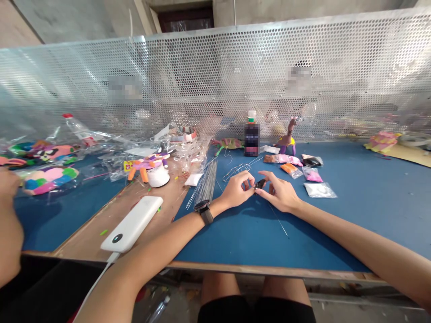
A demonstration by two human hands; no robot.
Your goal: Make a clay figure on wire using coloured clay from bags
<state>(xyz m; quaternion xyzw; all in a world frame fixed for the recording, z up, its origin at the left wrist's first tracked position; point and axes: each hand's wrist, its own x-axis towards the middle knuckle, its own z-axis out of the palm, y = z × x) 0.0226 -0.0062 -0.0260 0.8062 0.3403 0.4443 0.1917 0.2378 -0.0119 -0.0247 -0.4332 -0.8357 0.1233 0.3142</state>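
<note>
Over the blue tabletop, my two hands meet at a small black lump that looks like modelling clay. My left hand, with a dark watch on its wrist, pinches the lump's left side between thumb and fingertips. From the other side, the thumb and fingers of my right hand close on it too. A thin wire slants down toward me below the hands; whether it joins the lump is hidden. Left of my hands lies a bundle of straight wires, with bent wires just behind.
Clay packets lie right of my hands. Behind stand a dark bottle and a brown, long-necked figure. Leftward are a white power bank with cable, a white tub, plastic-wrapped figures and another person's arm.
</note>
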